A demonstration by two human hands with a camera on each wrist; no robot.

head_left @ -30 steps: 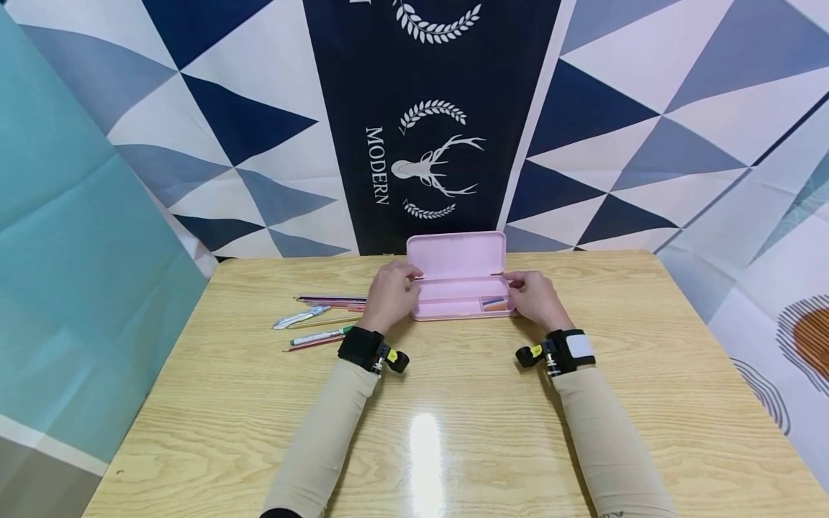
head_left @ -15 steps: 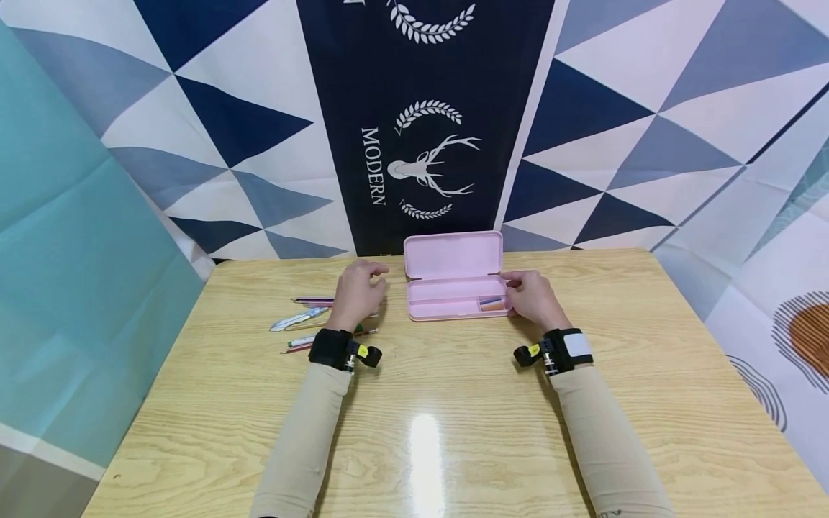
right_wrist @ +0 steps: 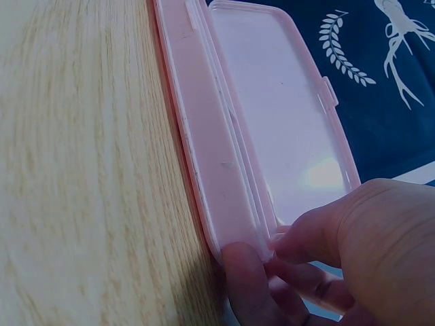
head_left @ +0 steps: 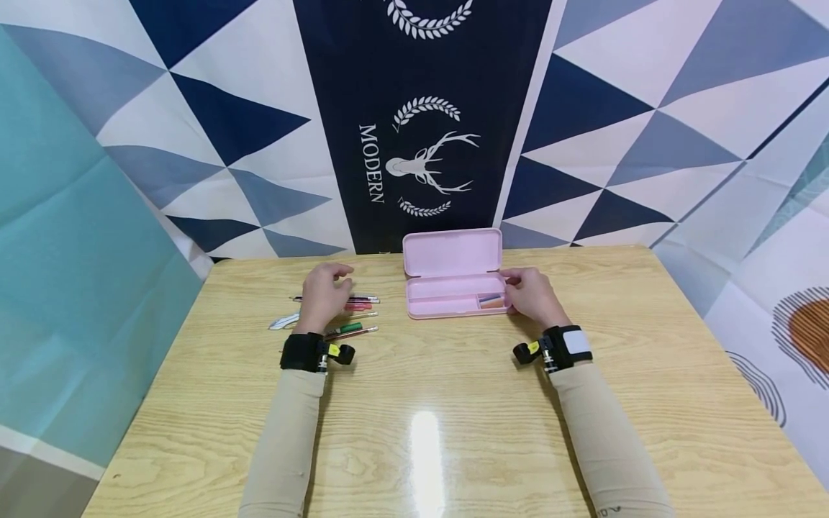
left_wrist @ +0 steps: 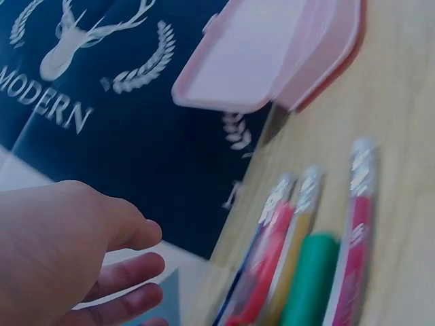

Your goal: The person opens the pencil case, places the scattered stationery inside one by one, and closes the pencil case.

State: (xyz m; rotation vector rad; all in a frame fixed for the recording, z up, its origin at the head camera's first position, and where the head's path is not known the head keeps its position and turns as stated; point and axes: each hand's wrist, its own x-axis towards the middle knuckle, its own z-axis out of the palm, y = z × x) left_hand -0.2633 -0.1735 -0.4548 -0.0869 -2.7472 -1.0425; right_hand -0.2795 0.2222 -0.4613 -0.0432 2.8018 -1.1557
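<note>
An open pink pencil case (head_left: 453,252) stands at the back of the table, its lid tilted up. My right hand (head_left: 534,298) grips the case's right end; in the right wrist view the thumb and fingers (right_wrist: 246,275) pinch its rim. Small blue and orange pieces (head_left: 491,301) lie in the compartment near that hand. Over the loose pencils hovers my left hand (head_left: 322,298), holding nothing, its fingers loosely bent. Beneath and beside it are a yellow pencil (left_wrist: 292,238), a green-capped marker (left_wrist: 311,278), a red pen (left_wrist: 268,268) and a dark red pencil (left_wrist: 355,251).
A pale blue-and-white slim item (head_left: 282,322) lies partly behind the left wrist. The wooden table (head_left: 453,403) ends at a patterned cloth backdrop (head_left: 583,158) just behind the case. A teal cloth (head_left: 78,273) hangs along the left side.
My left hand has let go of the pencil case's left end and moved left, over the pencils. The right hand stays at the case's right end.
</note>
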